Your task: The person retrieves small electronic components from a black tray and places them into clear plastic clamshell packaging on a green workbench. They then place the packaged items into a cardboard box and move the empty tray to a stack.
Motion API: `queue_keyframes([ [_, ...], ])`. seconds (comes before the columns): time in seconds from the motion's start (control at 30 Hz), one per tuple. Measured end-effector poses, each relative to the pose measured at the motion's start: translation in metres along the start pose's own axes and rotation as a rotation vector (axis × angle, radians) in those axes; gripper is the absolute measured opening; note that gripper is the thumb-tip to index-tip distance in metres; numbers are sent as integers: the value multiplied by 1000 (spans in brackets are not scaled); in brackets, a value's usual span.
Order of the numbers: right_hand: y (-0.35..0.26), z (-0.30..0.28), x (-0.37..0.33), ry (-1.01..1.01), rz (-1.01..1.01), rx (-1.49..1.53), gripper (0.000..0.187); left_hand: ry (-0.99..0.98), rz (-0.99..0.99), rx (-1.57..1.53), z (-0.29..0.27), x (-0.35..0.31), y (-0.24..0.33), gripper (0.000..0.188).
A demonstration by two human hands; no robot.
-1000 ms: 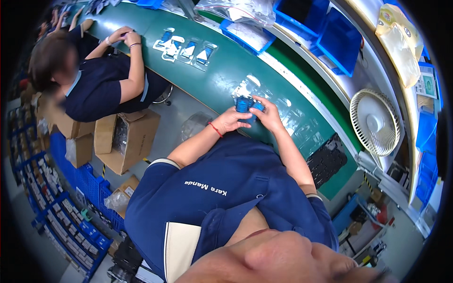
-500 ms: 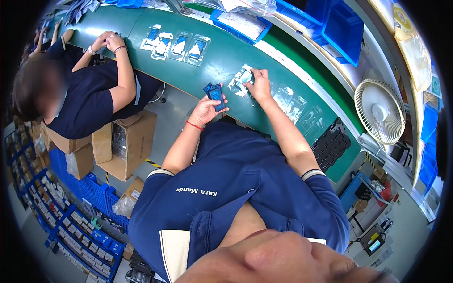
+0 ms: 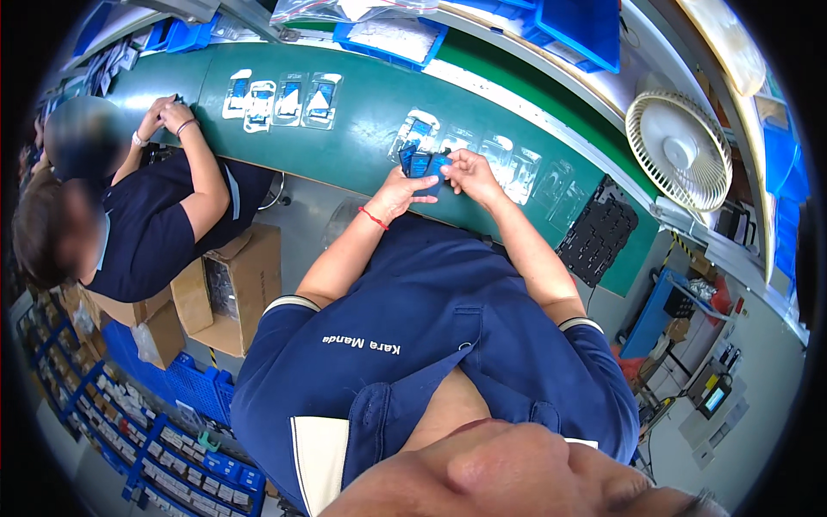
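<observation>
Right hand (image 3: 474, 177): since the earlier frame it has come back from the plastic shell (image 3: 419, 127) to the blue packets (image 3: 419, 165) in your left hand (image 3: 399, 191); that shell now shows blue inside.
Left hand: your grip is closed on the blue packets, fanned out well left of the black tray (image 3: 600, 229); if your thumb eased, one could slip out.
Blue packets: they overlap, so drawing one away could drag its neighbour along.
Right fingertips: they seem to pinch the packet nearest the black tray; you might take two at once, though I cannot tell how firm the pinch is.
Clear shells (image 3: 521, 175): in a row between the packets and the black tray; a low sweep of your right forearm could shift them.
Co-worker (image 3: 159, 228): far left of the black tray, well apart from your hands.
Cardboard box (image 3: 263, 297): far left of the black tray, below the table edge.
Four filled shells (image 3: 290, 104): left of the black tray, beyond the packets.
Blue bin (image 3: 389, 59): left of the black tray, farther back.
Fan (image 3: 679, 151): right of and behind the black tray, not between your hands and the shells.
</observation>
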State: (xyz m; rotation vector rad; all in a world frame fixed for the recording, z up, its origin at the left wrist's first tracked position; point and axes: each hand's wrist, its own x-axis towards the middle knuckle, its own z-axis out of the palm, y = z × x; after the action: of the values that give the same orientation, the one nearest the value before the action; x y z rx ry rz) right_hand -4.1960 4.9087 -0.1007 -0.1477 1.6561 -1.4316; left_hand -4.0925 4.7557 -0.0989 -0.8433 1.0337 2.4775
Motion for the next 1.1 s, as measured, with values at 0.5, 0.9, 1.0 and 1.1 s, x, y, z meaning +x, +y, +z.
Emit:
queue_keyframes([
  [0.5, 6, -21, 9, 445, -148, -718, 43, 66, 46, -98, -15, 13, -22, 30],
  [0.9, 20, -91, -9, 441, -87, -551, 35, -100, -5, -93, 20, 30, -25, 36],
  [1.0, 17, -91, -7, 470, -76, -776, 37, -65, 0, -54, 23, 31, -26, 36],
  [1.1, 18, -80, -7, 505, -54, -909, 38, 13, -7, -40, 31, 31, -23, 36],
])
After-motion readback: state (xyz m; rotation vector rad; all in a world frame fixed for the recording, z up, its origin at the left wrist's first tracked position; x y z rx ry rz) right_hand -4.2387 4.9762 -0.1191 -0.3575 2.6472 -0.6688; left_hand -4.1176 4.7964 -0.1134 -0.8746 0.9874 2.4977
